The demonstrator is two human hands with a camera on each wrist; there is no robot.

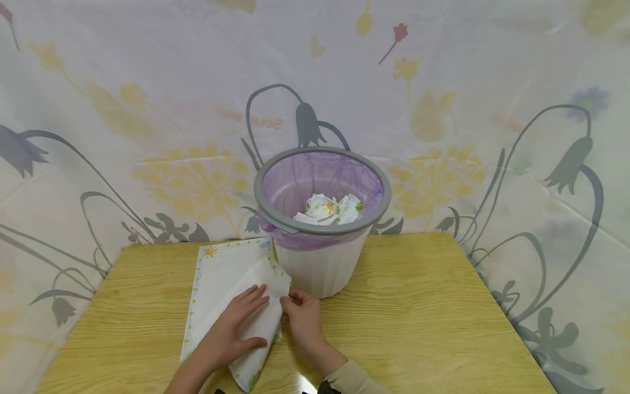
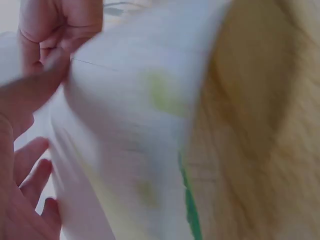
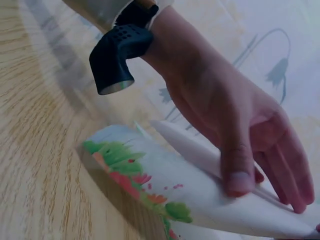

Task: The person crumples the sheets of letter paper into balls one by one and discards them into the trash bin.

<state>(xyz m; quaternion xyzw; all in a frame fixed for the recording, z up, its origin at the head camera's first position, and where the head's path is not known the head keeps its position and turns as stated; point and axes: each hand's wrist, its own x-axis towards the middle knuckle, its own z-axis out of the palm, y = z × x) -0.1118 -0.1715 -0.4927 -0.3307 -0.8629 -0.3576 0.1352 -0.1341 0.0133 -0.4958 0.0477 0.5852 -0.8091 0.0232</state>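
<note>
Our spread left hand (image 1: 229, 329) touches the white, leaf-bordered paper sheet (image 1: 221, 273); our right hand (image 1: 302, 319) pinches its edge. We're apparently folding, next needing steady pinching.

a yellow wood-grained table (image 1: 418, 317) carries a white bin (image 1: 320, 268) and, beside it, printed white paper (image 1: 219, 279).

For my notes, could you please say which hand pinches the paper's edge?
The right hand, with the beige sleeve; the left hand lies spread on the paper.
</note>
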